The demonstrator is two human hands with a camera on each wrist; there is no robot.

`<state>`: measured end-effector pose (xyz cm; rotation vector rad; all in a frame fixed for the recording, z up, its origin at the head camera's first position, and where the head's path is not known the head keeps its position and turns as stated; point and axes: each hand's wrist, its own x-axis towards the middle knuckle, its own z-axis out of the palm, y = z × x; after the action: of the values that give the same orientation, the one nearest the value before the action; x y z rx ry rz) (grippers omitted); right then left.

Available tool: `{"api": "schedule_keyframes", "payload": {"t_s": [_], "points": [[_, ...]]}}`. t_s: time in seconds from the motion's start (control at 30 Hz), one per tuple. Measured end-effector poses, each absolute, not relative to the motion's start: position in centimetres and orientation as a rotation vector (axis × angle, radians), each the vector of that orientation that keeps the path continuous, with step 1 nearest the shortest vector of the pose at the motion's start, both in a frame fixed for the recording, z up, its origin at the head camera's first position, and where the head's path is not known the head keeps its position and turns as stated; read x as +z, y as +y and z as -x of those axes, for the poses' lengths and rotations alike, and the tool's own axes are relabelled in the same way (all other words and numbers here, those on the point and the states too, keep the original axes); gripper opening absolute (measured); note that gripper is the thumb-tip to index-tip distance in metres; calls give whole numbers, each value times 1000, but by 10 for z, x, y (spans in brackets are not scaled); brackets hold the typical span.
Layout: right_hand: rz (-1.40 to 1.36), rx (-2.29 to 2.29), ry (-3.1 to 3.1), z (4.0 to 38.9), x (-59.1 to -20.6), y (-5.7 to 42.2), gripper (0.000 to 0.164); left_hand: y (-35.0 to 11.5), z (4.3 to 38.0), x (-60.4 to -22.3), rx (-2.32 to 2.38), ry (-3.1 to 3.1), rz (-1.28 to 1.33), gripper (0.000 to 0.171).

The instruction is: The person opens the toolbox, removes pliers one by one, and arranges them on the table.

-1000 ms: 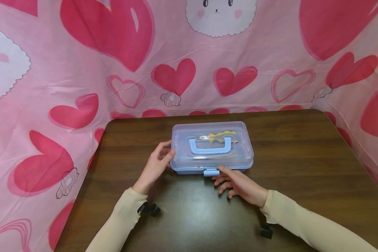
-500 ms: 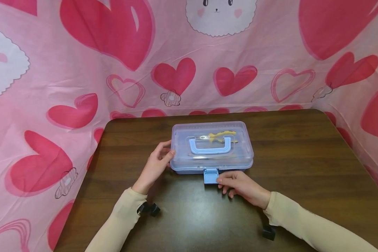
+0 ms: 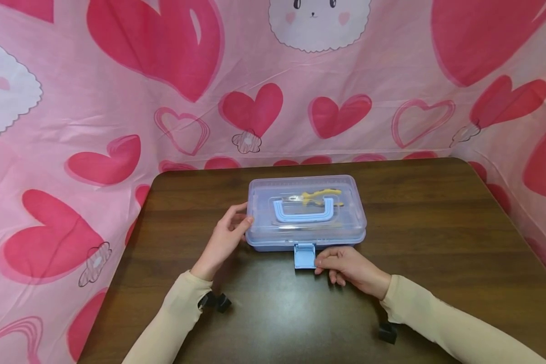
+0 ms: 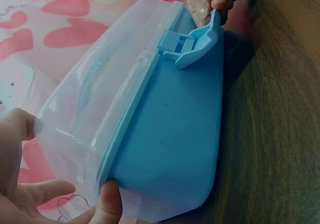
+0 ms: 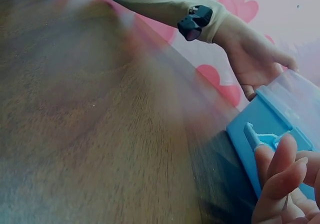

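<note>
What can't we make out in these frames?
Head: exact type of the yellow-handled tool, blurred by the cloudy lid, partly covered by the blue handle.
Right wrist: part of the latch, behind the right grip; rest of the box, cut by the right edge.
Left wrist: most of the right grip, cut by the top edge.

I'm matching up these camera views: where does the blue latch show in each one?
Head: the latch sits below and slightly right of the picture's centre, on the near side of the box.
Left wrist: the latch is above and slightly right of centre.
Right wrist: the latch is at right, just below mid-height, partly hidden by the right hand.
Shared landmark: the left hand, on the box.
</note>
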<state>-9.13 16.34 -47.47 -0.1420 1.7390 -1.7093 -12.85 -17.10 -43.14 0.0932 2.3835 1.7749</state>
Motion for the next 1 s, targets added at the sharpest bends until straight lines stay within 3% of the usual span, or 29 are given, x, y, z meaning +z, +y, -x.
{"api": "schedule_keyframes", "payload": {"t_s": [0.33, 1.0], "points": [[141, -1731, 1652, 91, -480, 169, 51, -172, 126, -433, 1782, 2381, -98, 51], [260, -1559, 1805, 91, -467, 213, 46, -178, 117, -445, 1886, 2354, -133, 48]]}}
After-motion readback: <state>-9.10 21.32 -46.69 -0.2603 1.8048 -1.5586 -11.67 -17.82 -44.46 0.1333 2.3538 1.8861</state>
